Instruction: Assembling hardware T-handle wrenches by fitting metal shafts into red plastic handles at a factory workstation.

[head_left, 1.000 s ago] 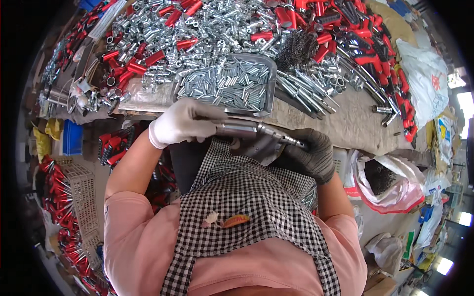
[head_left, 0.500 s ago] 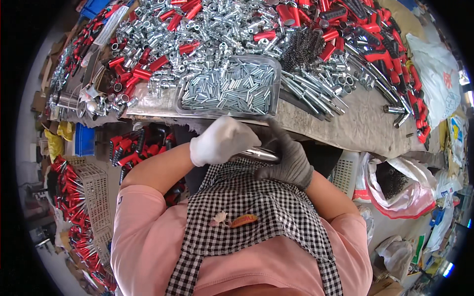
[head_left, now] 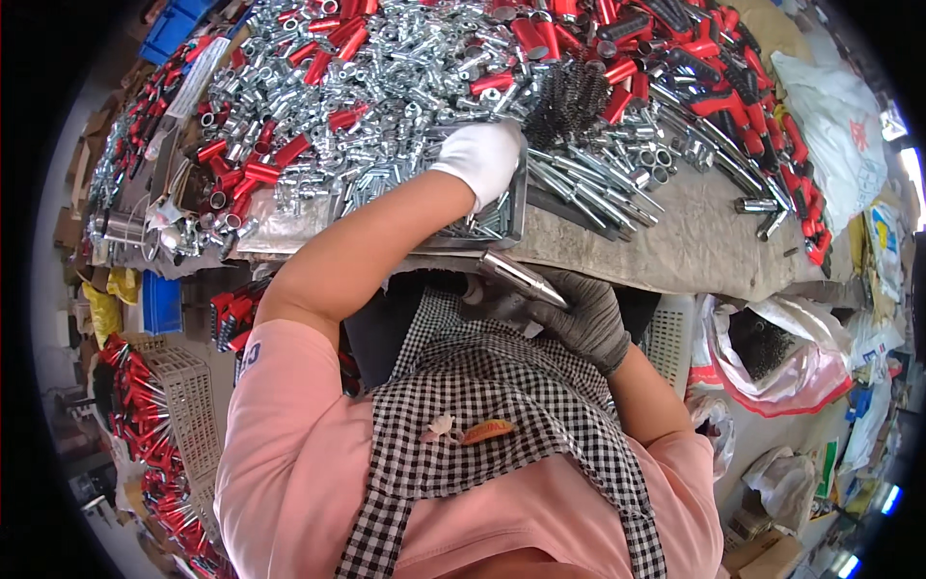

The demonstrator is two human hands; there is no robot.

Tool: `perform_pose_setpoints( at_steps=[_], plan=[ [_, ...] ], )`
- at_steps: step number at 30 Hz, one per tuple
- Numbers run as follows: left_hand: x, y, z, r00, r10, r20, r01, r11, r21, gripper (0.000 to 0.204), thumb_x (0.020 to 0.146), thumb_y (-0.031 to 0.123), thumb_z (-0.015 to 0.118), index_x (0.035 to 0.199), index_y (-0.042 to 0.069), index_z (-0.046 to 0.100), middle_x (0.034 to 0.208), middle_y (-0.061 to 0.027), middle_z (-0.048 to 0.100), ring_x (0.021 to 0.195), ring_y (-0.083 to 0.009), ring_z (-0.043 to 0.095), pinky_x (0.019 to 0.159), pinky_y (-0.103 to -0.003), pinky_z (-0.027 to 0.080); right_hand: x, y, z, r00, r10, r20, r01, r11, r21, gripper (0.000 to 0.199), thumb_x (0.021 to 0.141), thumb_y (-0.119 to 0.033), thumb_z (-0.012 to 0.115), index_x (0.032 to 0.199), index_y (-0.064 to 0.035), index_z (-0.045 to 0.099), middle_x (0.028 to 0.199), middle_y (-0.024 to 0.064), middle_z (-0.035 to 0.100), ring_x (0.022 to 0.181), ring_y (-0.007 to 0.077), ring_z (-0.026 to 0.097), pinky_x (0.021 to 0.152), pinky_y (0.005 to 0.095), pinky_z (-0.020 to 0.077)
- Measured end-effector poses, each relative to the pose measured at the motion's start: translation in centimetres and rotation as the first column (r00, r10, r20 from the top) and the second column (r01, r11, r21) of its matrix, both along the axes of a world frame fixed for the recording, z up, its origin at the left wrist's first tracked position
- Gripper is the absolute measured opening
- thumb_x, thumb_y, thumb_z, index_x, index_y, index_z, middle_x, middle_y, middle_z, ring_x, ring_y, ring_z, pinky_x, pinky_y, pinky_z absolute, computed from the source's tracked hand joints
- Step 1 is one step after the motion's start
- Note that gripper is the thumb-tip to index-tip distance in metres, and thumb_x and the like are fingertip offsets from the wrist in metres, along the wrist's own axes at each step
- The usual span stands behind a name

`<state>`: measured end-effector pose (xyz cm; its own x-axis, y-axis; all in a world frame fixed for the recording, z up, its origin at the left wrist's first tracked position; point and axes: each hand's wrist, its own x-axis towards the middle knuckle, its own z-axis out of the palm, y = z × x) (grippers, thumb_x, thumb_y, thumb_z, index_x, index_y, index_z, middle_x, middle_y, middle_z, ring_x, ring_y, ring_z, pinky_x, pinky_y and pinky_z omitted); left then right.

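My left hand (head_left: 485,158), in a white glove, reaches forward into a shallow metal tray (head_left: 517,218) of small silver metal pieces; its fingers are down among them and I cannot see what they grip. My right hand (head_left: 585,314), in a dark grey glove, stays close to my checked apron and is closed on a silver metal tube (head_left: 518,277) that points left and up toward the table edge.
The grey worktable (head_left: 694,241) is heaped with silver tubes (head_left: 415,68) and red-handled parts (head_left: 743,101). A dark wire-coil bundle (head_left: 567,96) lies beyond the tray. White plastic crates (head_left: 188,405) with red parts stand at the left, plastic bags (head_left: 786,352) at the right.
My left hand has left the tube at my lap and stretched forward into the tray. The right hand stays low with the tube.
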<state>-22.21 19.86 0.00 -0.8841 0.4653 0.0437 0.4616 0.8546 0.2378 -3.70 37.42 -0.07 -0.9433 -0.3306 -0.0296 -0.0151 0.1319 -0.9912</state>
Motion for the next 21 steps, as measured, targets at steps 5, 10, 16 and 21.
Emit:
perform_pose_setpoints(
  at_steps=[5, 10, 16, 21],
  plan=[
    [0.5, -1.4, 1.8, 1.0, 0.005, 0.005, -0.005, 1.0, -0.017, 0.029, 0.078, 0.008, 0.057, 0.105, 0.001, 0.064, 0.095, -0.0244, 0.068, 0.089, -0.0364, 0.068, 0.08, -0.045, 0.053, 0.3, 1.3, -1.2, 0.996, -0.068, -0.057, 0.079, 0.974, 0.212, 0.047, 0.082, -0.032, 0.076, 0.119, -0.0053, 0.066, 0.096, 0.0137, 0.073, 0.087, 0.0224, 0.072, 0.08, 0.0302, 0.0554],
    [6.8, -5.4, 4.9, 0.991, -0.125, 0.049, 0.068, 0.782, 0.619, 0.013, 0.081, 0.004, 0.062, 0.091, 0.001, 0.07, 0.091, -0.0135, 0.07, 0.082, -0.0198, 0.067, 0.074, -0.031, 0.053, 0.4, 0.5, -0.4, 0.998, -0.044, -0.049, 0.054, 0.972, 0.227, 0.043, 0.085, -0.025, 0.075, 0.12, -0.0032, 0.065, 0.096, 0.0084, 0.073, 0.088, 0.0162, 0.069, 0.08, 0.0292, 0.0546],
    [13.4, -6.0, 2.7, 0.936, -0.336, 0.104, 0.097, 0.53, 0.842, 0.016, 0.096, 0.014, 0.058, 0.091, -0.001, 0.061, 0.104, -0.0133, 0.067, 0.091, -0.0216, 0.064, 0.082, -0.032, 0.051, 0.1, -1.1, 0.0, 0.994, 0.074, 0.075, -0.071, 0.997, -0.036, 0.048, 0.084, -0.024, 0.077, 0.122, 0.0002, 0.063, 0.103, 0.0081, 0.072, 0.094, 0.0118, 0.065, 0.083, 0.0289, 0.0537],
    [16.7, -5.3, 2.0, 0.993, -0.061, 0.102, -0.04, 0.631, 0.775, 0.009, 0.095, 0.004, 0.049, 0.092, -0.001, 0.057, 0.077, -0.0095, 0.063, 0.07, -0.0156, 0.059, 0.067, -0.03, 0.048, 0.7, -2.9, 1.8, 0.981, 0.15, -0.123, -0.092, 0.918, 0.385, 0.049, 0.081, -0.022, 0.08, 0.123, -0.0054, 0.063, 0.103, 0.0112, 0.072, 0.093, 0.0179, 0.07, 0.082, 0.0309, 0.0548]
  ],
)
